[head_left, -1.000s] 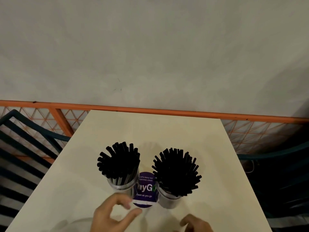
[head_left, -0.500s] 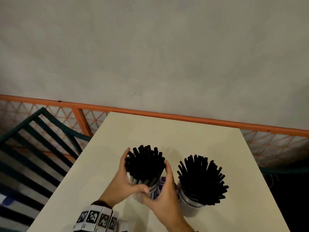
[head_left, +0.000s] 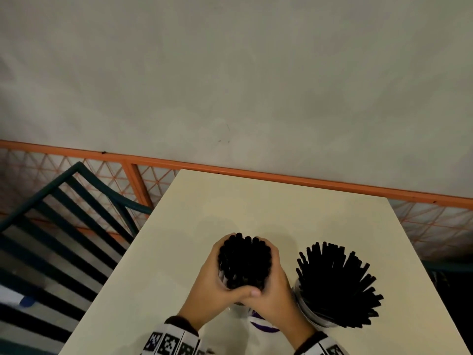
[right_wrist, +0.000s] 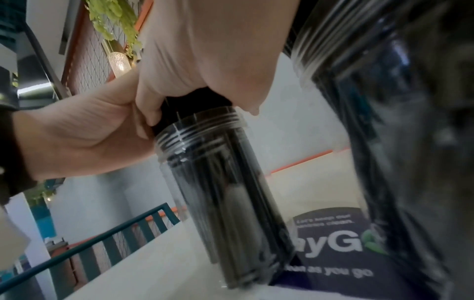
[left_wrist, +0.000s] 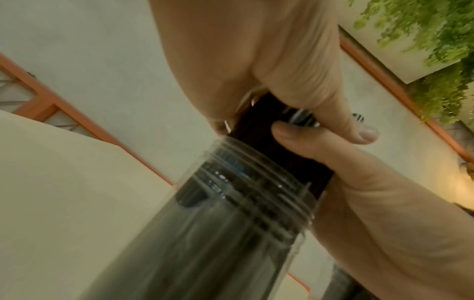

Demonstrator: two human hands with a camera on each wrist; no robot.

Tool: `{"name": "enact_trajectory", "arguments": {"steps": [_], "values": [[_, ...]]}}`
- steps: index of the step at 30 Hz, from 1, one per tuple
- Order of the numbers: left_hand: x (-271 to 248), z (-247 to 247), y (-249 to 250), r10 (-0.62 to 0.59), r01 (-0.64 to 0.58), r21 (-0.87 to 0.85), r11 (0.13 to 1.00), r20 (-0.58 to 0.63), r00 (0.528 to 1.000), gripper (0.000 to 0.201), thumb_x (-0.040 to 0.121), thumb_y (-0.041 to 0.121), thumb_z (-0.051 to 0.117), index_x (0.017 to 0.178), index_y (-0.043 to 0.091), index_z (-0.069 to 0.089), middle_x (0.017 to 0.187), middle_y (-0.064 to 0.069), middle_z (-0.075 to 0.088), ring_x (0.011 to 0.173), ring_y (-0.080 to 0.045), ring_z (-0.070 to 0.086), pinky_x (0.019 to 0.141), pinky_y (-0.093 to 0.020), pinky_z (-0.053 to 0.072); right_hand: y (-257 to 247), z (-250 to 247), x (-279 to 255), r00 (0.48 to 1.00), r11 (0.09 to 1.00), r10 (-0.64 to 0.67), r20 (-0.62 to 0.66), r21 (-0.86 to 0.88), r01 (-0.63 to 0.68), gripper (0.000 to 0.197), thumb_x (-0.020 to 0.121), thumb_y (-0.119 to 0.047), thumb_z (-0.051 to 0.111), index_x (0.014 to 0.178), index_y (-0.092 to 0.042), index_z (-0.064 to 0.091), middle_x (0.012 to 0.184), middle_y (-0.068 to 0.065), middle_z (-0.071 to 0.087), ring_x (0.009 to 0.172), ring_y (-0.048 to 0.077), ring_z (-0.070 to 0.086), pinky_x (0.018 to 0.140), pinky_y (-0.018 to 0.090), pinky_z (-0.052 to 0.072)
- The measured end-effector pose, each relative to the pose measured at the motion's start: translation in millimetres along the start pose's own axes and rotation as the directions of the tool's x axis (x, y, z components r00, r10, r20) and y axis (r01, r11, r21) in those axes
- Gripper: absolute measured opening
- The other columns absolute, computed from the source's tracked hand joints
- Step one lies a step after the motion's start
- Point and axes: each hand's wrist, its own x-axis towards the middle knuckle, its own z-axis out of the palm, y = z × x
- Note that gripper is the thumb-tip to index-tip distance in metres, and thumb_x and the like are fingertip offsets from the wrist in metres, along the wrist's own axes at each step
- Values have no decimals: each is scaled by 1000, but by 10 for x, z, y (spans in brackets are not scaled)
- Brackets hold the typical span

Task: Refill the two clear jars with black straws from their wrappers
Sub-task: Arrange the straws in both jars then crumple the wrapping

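Two clear jars stand side by side on the cream table (head_left: pixel 256 201), both full of black straws. My left hand (head_left: pixel 210 283) and right hand (head_left: pixel 276 288) wrap round the straw bundle (head_left: pixel 244 262) of the left jar (left_wrist: pixel 231 223), just above its threaded rim, thumbs overlapping at the front. The straws are squeezed into a tight upright bunch (right_wrist: pixel 195 101). The right jar (head_left: pixel 307 311) stands free, its straws (head_left: pixel 335 283) fanned out. No wrappers show.
A purple round sticker (right_wrist: pixel 333 243) lies on the table between the jars. An orange rail with mesh (head_left: pixel 281 175) runs behind the table. A dark green slatted bench (head_left: pixel 64 226) stands to the left.
Both hands rose from the front edge to the left jar and closed round its straws. The fanned straws are now pressed into a tight bunch.
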Motion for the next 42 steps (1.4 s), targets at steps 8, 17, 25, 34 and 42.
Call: {"name": "enact_trajectory", "arguments": {"steps": [8, 17, 25, 34, 42], "values": [[103, -68, -50, -28, 22, 42, 999, 152, 988, 118, 43, 22, 90, 137, 25, 20, 127, 23, 44, 117, 19, 40, 89, 1, 33, 141, 46, -19, 1000, 996, 25, -4, -90, -26, 108, 54, -65, 75, 137, -50, 8, 141, -1, 39, 133, 13, 38, 108, 46, 38], [70, 66, -128, 41, -41, 82, 996, -7, 999, 87, 52, 29, 88, 124, 26, 40, 116, 25, 56, 114, 0, 53, 90, -8, 41, 133, 82, 35, 996, 993, 81, -36, -82, -84, 80, 56, -42, 77, 121, -50, 32, 131, 0, 49, 131, 26, 40, 104, 51, 41], [51, 56, -165, 31, -29, 55, 998, -33, 999, 86, 50, 34, 87, 122, 29, 41, 117, 25, 56, 113, 1, 53, 90, -9, 42, 158, 108, 30, 993, 986, 119, -23, -116, -120, 82, 56, -46, 74, 125, -47, 29, 135, 0, 47, 134, 29, 37, 103, 50, 43], [-43, -77, -204, -72, 65, 126, 990, 45, 996, 120, 43, 52, 86, 139, 37, 17, 141, 25, 32, 130, 14, 27, 105, -7, 26, 206, 79, -45, 999, 993, 35, -21, -115, -37, 114, 49, -70, 75, 127, -67, -7, 154, -11, 4, 146, 17, 3, 117, 49, 19], [-786, -448, 45, -131, 135, 387, 912, -37, 991, 94, 45, 77, 66, 127, 50, 31, 128, 41, 31, 114, 33, 22, 87, -1, 29, 293, 6, -730, 961, 961, 275, 3, 0, -275, 122, 36, -83, 66, 132, -49, -2, 138, -15, 34, 128, 6, 37, 90, 3, 36]]}}
